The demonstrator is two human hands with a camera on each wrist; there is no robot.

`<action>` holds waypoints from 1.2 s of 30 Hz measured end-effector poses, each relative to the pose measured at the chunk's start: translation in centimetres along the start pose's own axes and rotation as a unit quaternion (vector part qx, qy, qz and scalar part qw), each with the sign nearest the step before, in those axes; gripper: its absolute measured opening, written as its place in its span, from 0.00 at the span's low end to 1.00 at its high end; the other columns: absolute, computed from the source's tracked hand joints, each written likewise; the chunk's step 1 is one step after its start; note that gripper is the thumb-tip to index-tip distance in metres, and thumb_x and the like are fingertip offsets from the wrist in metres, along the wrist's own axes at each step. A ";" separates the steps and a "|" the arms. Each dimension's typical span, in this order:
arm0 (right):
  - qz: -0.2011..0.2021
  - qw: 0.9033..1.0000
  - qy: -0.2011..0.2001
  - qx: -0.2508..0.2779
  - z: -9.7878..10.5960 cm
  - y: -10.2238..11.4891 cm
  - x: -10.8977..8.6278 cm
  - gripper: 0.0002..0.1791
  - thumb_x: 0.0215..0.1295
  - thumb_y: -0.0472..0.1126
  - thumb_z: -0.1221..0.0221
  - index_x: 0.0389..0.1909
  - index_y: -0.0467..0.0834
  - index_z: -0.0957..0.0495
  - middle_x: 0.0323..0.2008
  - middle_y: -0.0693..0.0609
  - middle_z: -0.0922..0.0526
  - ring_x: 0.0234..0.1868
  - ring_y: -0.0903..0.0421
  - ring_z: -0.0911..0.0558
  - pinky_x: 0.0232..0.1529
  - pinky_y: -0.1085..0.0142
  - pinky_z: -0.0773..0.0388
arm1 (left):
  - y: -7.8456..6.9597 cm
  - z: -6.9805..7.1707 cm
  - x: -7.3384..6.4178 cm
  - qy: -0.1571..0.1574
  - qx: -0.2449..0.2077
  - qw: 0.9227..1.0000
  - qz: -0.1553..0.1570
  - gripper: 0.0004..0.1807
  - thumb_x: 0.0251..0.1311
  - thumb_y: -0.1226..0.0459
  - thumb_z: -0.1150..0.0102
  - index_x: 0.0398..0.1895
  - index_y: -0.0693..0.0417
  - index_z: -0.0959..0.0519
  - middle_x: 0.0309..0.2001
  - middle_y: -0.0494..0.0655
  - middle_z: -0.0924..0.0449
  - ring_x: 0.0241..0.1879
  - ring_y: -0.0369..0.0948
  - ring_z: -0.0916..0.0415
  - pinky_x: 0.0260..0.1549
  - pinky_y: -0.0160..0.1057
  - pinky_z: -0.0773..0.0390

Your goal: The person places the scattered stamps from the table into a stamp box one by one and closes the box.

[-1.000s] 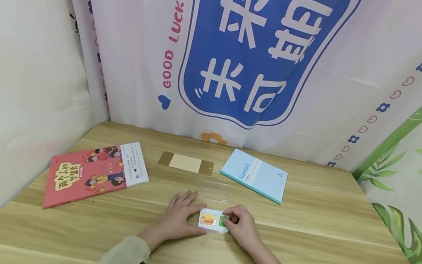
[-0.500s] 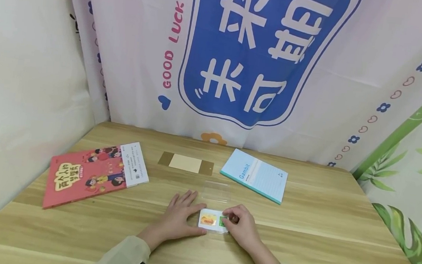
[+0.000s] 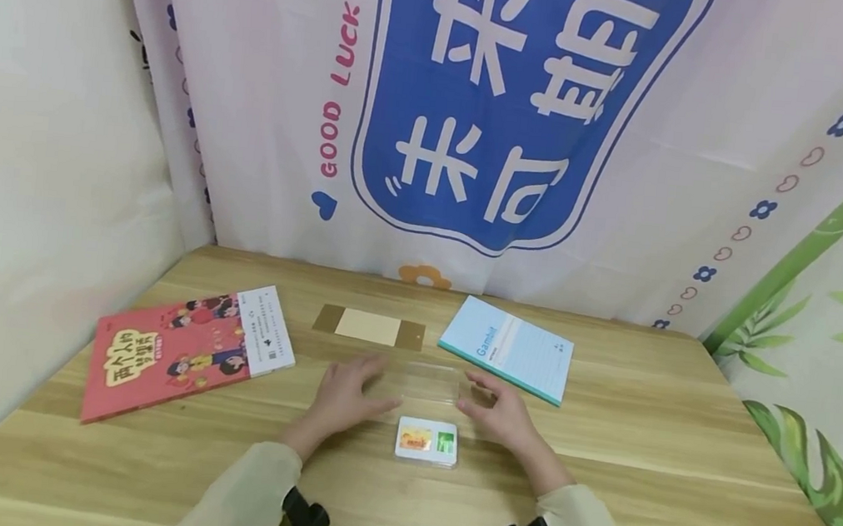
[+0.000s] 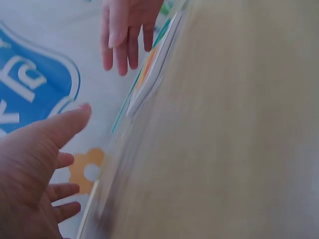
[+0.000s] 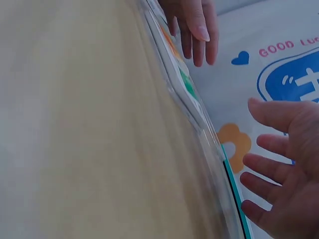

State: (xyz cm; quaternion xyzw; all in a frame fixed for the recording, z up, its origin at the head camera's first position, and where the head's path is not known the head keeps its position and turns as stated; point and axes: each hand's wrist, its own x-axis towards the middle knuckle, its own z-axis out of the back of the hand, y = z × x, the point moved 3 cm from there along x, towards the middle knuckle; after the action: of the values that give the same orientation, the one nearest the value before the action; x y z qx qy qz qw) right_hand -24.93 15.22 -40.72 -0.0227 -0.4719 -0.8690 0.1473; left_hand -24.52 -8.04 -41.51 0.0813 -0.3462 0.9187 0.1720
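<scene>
The card stack (image 3: 427,441) is white with an orange panel and a green panel on its top face; the case (image 3: 431,381) beyond it is clear. The book (image 3: 188,349) is red with cartoon figures, yellow lettering and a white strip of print; the notepad (image 3: 508,347) is light blue with ruled lines and a teal edge; the bookmark (image 3: 368,327) is gold-brown with a cream centre. The table (image 3: 676,452) is pale wood grain, the backdrop (image 3: 496,102) white with a blue emblem, white characters and pink lettering, and both sleeves (image 3: 243,498) are beige.

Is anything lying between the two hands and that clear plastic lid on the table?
Nothing visible does. The left hand and right hand flank the clear plastic lid, bare table between; the card box sits nearer the person.
</scene>
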 end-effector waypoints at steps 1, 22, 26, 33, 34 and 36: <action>-0.004 1.000 0.008 -0.006 0.0 -0.1 0.3 0.28 0.49 0.40 0.38 0.53 0.39 0.32 0.52 0.45 0.30 0.53 0.45 0.34 0.53 0.51 0.41 | 0.2 0.0 0.4 -0.006 -0.005 1.000 0.005 0.36 0.44 0.46 0.40 0.54 0.57 0.32 0.56 0.55 0.37 0.57 0.52 0.44 0.53 0.59 0.57; 0.064 0.989 0.048 -0.121 -1.7 -1.5 1.9 0.37 0.48 0.47 0.38 0.57 0.33 0.38 0.57 0.39 0.37 0.58 0.42 0.42 0.56 0.49 0.50 | 0.6 -2.4 2.2 0.015 0.097 0.995 -0.010 0.38 0.43 0.38 0.47 0.56 0.47 0.32 0.59 0.54 0.42 0.60 0.52 0.52 0.52 0.62 0.65; 0.051 0.984 0.051 -0.161 -1.8 -1.4 1.9 0.37 0.49 0.49 0.40 0.58 0.36 0.39 0.58 0.41 0.38 0.59 0.42 0.44 0.55 0.46 0.53 | 0.6 -2.5 2.1 0.016 0.115 0.993 -0.007 0.37 0.43 0.38 0.47 0.56 0.47 0.32 0.59 0.55 0.43 0.60 0.52 0.51 0.52 0.62 0.63; 0.031 0.984 0.037 -0.171 -2.0 -1.5 2.1 0.35 0.49 0.49 0.39 0.57 0.38 0.36 0.57 0.45 0.37 0.58 0.45 0.43 0.54 0.46 0.51 | 0.4 -2.6 2.2 0.008 0.117 0.993 -0.004 0.34 0.45 0.40 0.46 0.55 0.46 0.31 0.59 0.55 0.43 0.60 0.52 0.51 0.51 0.63 0.63; 0.028 0.985 0.035 -0.168 -2.0 -1.5 2.1 0.34 0.49 0.49 0.39 0.57 0.39 0.36 0.57 0.45 0.36 0.58 0.45 0.43 0.54 0.47 0.51 | 0.4 -2.6 2.2 0.006 0.115 0.993 -0.005 0.34 0.45 0.41 0.46 0.55 0.46 0.30 0.59 0.55 0.42 0.60 0.52 0.51 0.51 0.63 0.63; 0.026 0.986 0.030 -0.161 -2.0 -1.5 2.1 0.33 0.48 0.48 0.38 0.56 0.39 0.34 0.56 0.46 0.36 0.58 0.46 0.43 0.54 0.47 0.51 | 0.4 -2.7 2.2 0.002 0.111 0.994 -0.006 0.33 0.45 0.41 0.46 0.54 0.46 0.30 0.59 0.55 0.42 0.60 0.52 0.51 0.51 0.63 0.63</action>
State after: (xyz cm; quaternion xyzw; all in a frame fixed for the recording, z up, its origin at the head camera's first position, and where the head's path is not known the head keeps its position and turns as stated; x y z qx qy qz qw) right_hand -27.14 13.87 -42.66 -0.0322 -0.3201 -0.9299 0.1783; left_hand -26.80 -5.99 -43.18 0.0999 -0.2408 0.9507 0.1680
